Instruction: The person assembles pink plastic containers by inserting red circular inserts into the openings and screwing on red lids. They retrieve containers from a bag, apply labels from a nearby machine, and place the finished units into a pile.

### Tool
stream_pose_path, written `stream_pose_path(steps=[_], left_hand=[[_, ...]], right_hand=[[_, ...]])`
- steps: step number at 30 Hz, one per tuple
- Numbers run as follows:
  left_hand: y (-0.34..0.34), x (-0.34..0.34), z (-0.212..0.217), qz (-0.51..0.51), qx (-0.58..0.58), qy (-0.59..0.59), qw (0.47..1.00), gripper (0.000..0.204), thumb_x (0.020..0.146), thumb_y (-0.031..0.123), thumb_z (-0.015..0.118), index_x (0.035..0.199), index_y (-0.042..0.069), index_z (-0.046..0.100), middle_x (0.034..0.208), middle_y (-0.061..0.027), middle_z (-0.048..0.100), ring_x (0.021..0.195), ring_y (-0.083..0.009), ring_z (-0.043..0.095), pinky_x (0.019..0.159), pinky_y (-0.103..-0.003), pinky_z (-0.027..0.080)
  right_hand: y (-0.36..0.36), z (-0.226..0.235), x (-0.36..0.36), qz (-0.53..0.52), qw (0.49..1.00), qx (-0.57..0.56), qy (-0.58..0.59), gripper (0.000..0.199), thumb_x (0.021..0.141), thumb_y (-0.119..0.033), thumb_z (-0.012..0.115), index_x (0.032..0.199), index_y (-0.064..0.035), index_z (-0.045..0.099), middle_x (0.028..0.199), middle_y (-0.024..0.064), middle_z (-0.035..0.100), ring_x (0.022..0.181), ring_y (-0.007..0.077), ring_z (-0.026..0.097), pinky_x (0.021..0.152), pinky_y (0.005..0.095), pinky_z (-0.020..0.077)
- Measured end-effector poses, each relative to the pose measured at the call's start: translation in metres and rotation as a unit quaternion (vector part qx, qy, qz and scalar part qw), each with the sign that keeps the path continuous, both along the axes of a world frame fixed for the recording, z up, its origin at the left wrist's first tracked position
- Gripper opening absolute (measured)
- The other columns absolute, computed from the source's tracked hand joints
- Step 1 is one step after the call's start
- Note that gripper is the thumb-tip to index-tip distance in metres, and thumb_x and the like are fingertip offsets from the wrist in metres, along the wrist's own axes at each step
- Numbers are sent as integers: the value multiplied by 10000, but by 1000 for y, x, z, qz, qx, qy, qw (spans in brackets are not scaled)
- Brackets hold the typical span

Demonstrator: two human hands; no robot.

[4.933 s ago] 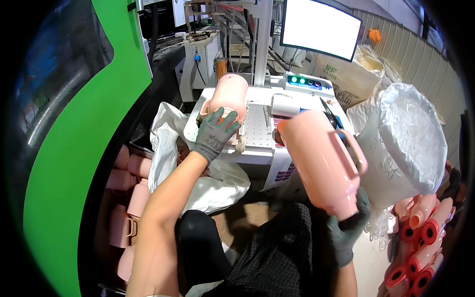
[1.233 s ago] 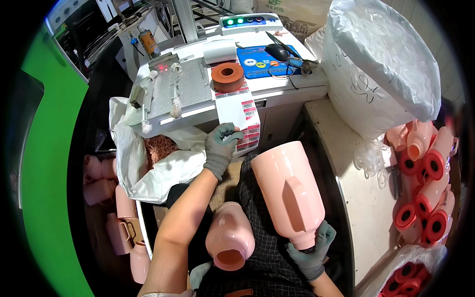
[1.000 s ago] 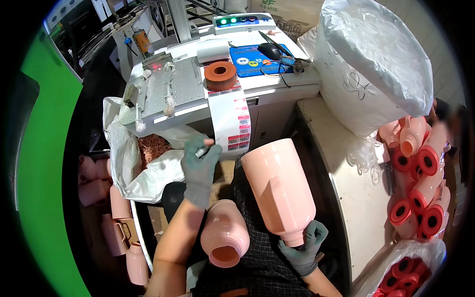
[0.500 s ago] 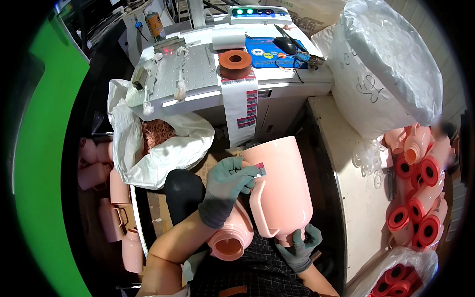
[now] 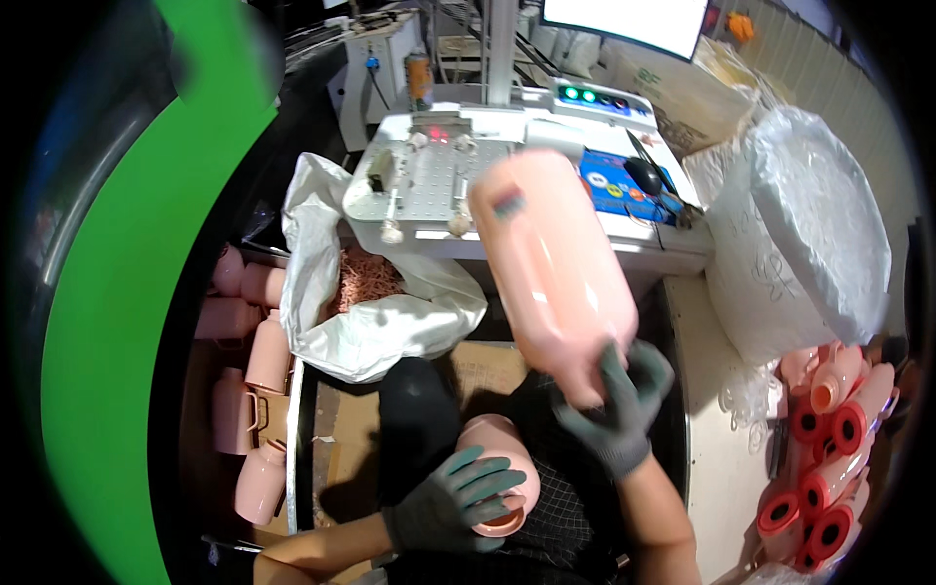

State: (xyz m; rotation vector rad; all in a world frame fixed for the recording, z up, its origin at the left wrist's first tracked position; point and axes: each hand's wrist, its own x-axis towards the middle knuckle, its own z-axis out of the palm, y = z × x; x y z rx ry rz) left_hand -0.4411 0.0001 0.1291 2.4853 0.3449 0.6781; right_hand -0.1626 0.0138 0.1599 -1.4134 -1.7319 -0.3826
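My right hand, in a grey-green glove, is closed round the narrow neck of a glossy pink plastic jug. The jug is raised and tilted, base up and away from me, in front of the machine table. A small dark red and grey sticker sits on its side near the base; its edges are blurred. On my lap lies a second pink jug, its mouth toward me. My left hand, gloved too, curls its fingers over that jug near the neck; its thumb is mostly hidden.
A white sack of pink shavings hangs before the machine table. Several pink jugs lie at left. On the right are a bench, a large white sack and several pink pieces with red rings.
My right hand has lifted the first jug up and forward. My left hand has left the sticker, now on the jug, and moved down to the second jug. The view has shifted left and up.
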Motion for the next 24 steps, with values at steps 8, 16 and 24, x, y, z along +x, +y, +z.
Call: stream_pose_path(steps=[8,16,24], left_hand=[[-10,16,-37,83,19,-51,995,615,848,397,788,1362,141,566,1456,-125,580,1311,-338,575,1098,-527,447],[-6,3,-48,56,26,-88,994,527,788,246,708,1294,131,618,1366,-120,618,1229,-322,617,1080,-535,467],[2,2,-41,48,32,-30,998,379,723,227,683,1083,110,693,1272,-118,642,1162,-349,618,1026,-552,467]], right_hand=[[279,40,-89,-18,946,38,-320,751,791,-167,730,1504,-281,521,1112,88,538,964,262,594,756,402,517],[324,43,-126,-36,930,-46,-363,534,870,-194,661,1396,-243,586,1135,65,536,995,233,595,767,390,520],[335,29,-133,-60,951,-29,-303,547,899,-274,650,1439,-262,563,1225,103,546,1041,286,601,791,436,507]])
